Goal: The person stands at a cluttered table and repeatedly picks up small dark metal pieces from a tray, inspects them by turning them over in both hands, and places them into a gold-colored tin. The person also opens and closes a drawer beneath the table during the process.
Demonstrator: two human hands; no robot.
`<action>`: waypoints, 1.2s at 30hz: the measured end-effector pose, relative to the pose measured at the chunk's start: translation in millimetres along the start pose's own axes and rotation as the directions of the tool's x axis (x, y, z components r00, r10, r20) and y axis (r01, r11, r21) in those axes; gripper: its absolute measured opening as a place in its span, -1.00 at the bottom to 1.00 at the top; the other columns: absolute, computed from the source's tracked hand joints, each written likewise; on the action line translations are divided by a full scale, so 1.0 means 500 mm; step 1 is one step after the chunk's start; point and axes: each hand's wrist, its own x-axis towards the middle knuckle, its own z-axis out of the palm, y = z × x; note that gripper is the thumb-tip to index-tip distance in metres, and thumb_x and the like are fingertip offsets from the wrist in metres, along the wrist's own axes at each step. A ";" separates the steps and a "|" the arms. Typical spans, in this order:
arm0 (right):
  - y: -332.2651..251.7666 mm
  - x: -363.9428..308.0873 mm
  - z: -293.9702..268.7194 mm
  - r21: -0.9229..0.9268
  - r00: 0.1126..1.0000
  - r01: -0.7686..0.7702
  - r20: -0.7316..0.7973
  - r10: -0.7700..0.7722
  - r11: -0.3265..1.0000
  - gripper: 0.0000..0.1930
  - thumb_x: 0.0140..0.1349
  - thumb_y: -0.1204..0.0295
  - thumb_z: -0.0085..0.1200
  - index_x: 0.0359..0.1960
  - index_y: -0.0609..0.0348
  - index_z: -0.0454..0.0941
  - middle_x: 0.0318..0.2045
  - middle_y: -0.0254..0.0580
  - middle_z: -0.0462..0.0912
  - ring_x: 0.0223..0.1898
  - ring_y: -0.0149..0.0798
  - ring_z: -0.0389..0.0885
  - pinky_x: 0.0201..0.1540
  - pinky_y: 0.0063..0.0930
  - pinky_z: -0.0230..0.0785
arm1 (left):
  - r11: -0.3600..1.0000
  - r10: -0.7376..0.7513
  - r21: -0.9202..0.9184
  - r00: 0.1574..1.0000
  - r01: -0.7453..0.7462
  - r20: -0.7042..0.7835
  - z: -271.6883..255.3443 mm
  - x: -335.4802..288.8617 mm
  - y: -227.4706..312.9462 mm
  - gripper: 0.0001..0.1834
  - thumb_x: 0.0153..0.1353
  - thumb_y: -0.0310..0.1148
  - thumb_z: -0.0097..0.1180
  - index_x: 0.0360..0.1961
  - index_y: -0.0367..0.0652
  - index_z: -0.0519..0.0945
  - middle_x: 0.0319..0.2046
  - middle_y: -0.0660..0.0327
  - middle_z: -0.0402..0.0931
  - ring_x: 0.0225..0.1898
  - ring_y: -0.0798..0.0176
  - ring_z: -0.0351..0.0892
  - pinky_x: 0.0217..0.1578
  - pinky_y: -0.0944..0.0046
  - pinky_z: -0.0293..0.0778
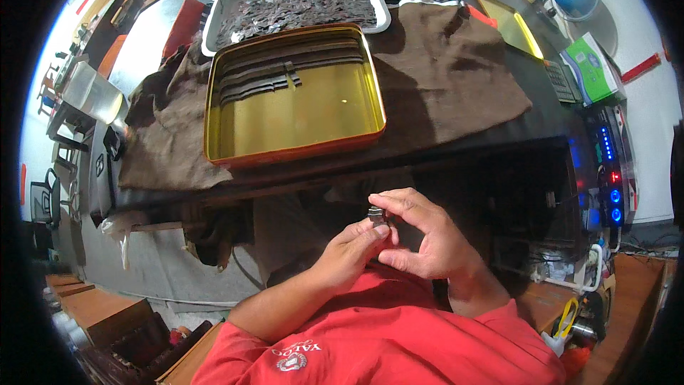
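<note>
The person is holding a small dark metal piece [377, 215] between both hands, close to the chest and below the table edge: the left hand [350, 251] is pinching it from underneath with thumb and fingertips, and the right hand [426, 234] is closing over it from the side, its fingers curled around the piece. Up on the brown cloth [456, 82], the gold tray [296, 96] is carrying a few neat rows of dark strips [285, 64] along its far end only, while most of its floor is lying bare. Behind it, touching its far rim, the silver tray [214, 25] is heaped with loose dark pieces [299, 6]. Judging by this, the work is looking early: only a small share is sitting arranged in the gold tray, and a large pile is waiting.
</note>
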 end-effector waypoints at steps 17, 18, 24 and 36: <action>0.029 -0.006 0.020 -0.021 0.999 0.009 -0.040 -0.010 1.000 -0.35 -0.17 0.55 0.51 0.08 0.26 0.61 -0.05 0.01 0.70 -0.06 0.02 0.70 0.01 -0.27 0.59 | 0.994 0.017 -0.108 1.000 -0.017 0.003 0.019 0.004 0.028 -0.67 0.53 -0.37 -0.07 0.18 -0.32 0.51 0.06 0.03 0.61 0.15 0.14 0.60 0.21 0.14 0.51; 0.027 -0.007 0.019 -0.014 0.999 -0.010 -0.036 0.009 1.000 -0.36 -0.16 0.56 0.51 0.08 0.26 0.61 -0.05 0.01 0.70 -0.06 0.01 0.70 0.01 -0.28 0.59 | 0.994 0.033 -0.109 0.999 -0.031 0.018 0.017 0.007 0.031 -0.65 0.52 -0.37 -0.07 0.21 -0.33 0.49 0.06 0.01 0.61 0.15 0.11 0.61 0.20 0.12 0.53; 0.026 -0.006 0.012 -0.006 0.999 -0.034 -0.002 0.034 0.999 -0.37 -0.15 0.58 0.46 0.09 0.25 0.61 -0.05 0.00 0.69 -0.06 0.00 0.70 0.02 -0.28 0.58 | 0.998 0.054 -0.009 0.998 -0.054 -0.028 0.009 0.009 0.024 -0.65 0.49 -0.38 0.07 0.19 -0.36 0.52 0.05 -0.06 0.65 0.11 0.08 0.66 0.16 0.11 0.59; 0.025 0.010 0.033 -0.140 0.992 0.113 -0.035 -0.119 0.984 -0.40 -0.15 0.52 0.50 0.05 0.20 0.61 -0.08 0.01 0.71 -0.08 0.04 0.72 -0.02 -0.23 0.60 | 0.993 0.061 -0.104 0.998 -0.062 -0.014 -0.019 0.006 0.017 -0.64 0.36 -0.53 -0.12 0.12 -0.30 0.57 0.00 0.06 0.67 0.04 0.17 0.68 0.08 0.20 0.57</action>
